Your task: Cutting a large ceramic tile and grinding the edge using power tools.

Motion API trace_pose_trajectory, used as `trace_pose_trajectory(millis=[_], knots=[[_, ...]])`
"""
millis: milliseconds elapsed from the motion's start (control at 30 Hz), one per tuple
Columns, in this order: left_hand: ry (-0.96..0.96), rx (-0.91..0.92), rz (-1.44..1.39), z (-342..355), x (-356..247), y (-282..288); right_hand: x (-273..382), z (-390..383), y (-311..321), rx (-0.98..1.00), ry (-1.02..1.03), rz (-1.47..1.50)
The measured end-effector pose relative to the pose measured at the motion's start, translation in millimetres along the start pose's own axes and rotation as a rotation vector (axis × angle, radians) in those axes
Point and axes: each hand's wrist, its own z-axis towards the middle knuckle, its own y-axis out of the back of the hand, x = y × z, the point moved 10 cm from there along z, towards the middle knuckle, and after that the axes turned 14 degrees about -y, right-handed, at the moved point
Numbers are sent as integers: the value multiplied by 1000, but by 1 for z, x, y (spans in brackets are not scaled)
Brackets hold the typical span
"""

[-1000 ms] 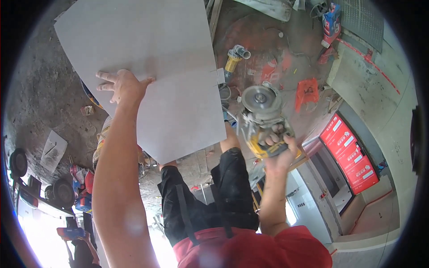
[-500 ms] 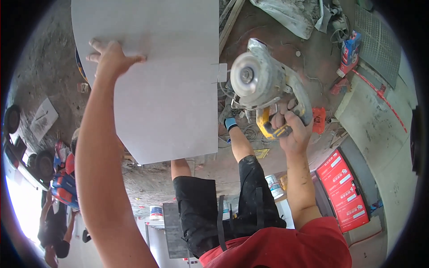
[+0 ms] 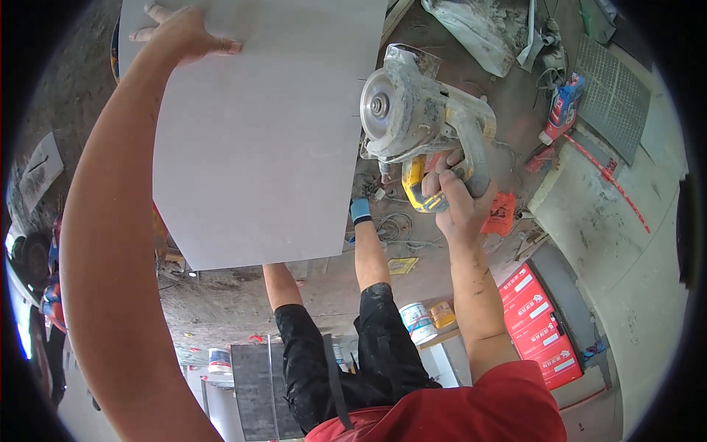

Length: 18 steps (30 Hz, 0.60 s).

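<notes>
Large, pale-grey, flat panel [image 3: 258, 155], under the person's spread left hand [image 3: 183, 35]: probably stiff, heavy, chip-prone; best held by opposite edges. Dusty grey circular-bladed power saw with yellow-and-black handle [image 3: 420, 114], beside the panel's right edge: likely weighty, blade-end heavy; best gripped at the handle, where the right hand [image 3: 464, 197] wraps.

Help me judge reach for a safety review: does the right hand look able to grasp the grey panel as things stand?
Probably not: the right hand is closed around the handle of the power saw, so it would likely have to let go before grasping the grey panel.
</notes>
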Motion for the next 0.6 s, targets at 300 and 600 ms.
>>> trace_pose_trajectory(millis=[300, 600], knots=[[22, -122, 118, 9, 25, 1, -3, 1, -6, 24, 13, -47], [48, -114, 37, 9, 23, 0, 5, 2, -9, 9, 20, -85]])
